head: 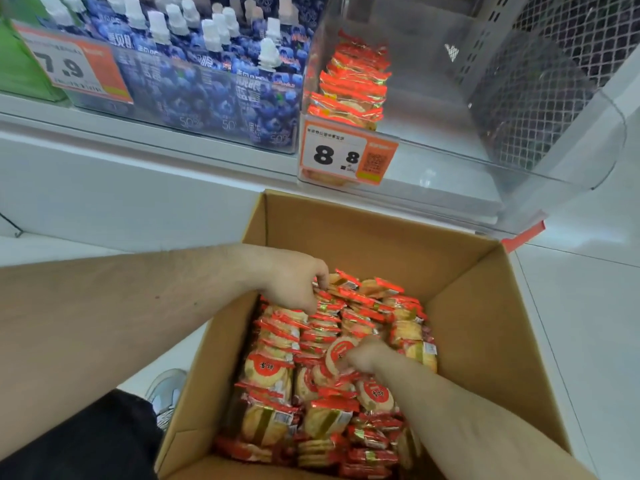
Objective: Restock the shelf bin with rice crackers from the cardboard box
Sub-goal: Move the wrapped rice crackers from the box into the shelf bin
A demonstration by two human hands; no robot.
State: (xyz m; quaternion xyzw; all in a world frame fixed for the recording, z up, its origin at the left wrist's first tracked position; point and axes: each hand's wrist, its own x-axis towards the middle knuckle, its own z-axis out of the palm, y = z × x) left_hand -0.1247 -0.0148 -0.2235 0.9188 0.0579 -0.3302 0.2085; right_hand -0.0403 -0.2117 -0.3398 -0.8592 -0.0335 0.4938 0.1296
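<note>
Gathering packets inside the cardboard box [467, 306], seen from the head view: both hands down among the rice crackers [332, 386], the pick-up step in hand and nothing yet carried toward the shelf. Left hand [294, 282] at the far end of the pile, fingers curled down over the upright packets, seemingly closing on a bunch of them. Right hand [367, 355] nearer the middle, fingers bent and pinching a round, red-faced packet [337, 353] tipped up out of the rows. Two hands, one box, packed in rough rows and still close to full; too many packets to count, dozens by the look. Above and beyond the box, one clear shelf bin [450, 109], holding a single stack of rice-cracker packets [353, 84] against its left wall, roughly seven or eight layers as far as can be made out, the rest of the bin bare. One orange price tag [348, 155] on the bin's front lip, another price tag [74, 65] on the neighbouring bin of blue drink pouches [214, 71]. One shoe [166, 393] on the floor beside the box. Next move, judged from this: firming up both grips, lifting clear of the box walls, carrying up over the bin's front lip, and setting the packets down beside the existing stack, keeping them flat-stacked so the pile does not slump.
</note>
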